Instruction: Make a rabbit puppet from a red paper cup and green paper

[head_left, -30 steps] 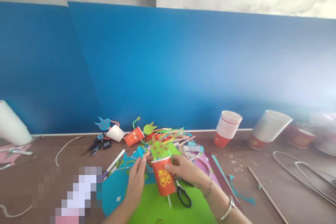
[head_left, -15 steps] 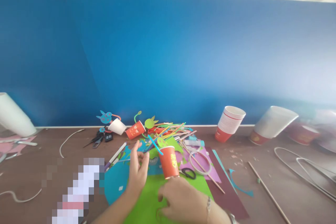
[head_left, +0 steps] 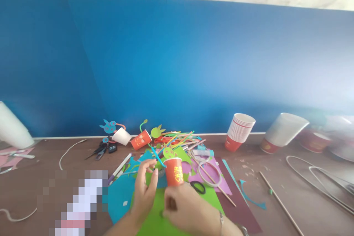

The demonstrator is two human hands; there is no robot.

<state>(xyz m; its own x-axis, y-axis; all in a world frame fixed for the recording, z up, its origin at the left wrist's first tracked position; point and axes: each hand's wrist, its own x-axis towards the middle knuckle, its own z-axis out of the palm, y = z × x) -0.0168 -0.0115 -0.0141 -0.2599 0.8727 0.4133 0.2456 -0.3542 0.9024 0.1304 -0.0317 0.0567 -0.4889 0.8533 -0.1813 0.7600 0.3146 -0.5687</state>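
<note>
A red paper cup (head_left: 173, 171) with yellow printing stands before me, a blue straw (head_left: 158, 156) slanting out from its rim and a green paper face (head_left: 169, 152) just behind it. My left hand (head_left: 145, 186) is left of the cup, thumb and curved fingers apart, fingertips close to the straw; I see nothing in its grip. In front of the cup's base, my right hand (head_left: 188, 204) is blurred, its fingers curled towards the thumb. It hides the lower cup, and what its fingers hold cannot be made out. Green paper (head_left: 155, 221) lies under both hands.
Black-handled scissors (head_left: 198, 187), a roll of tape (head_left: 210, 173) and many coloured straws (head_left: 179, 140) lie around the cup. Behind are two decorated cups (head_left: 121, 136), (head_left: 141, 139). Stacked cups (head_left: 240, 131) stand right, near a wooden stick (head_left: 279, 201). A blue panel (head_left: 177, 62) closes the back.
The cup has turned so more of its yellow printing faces me, and it sits slightly further left. My right hand has risen over its base. My left fingertips are nearer the straw.
</note>
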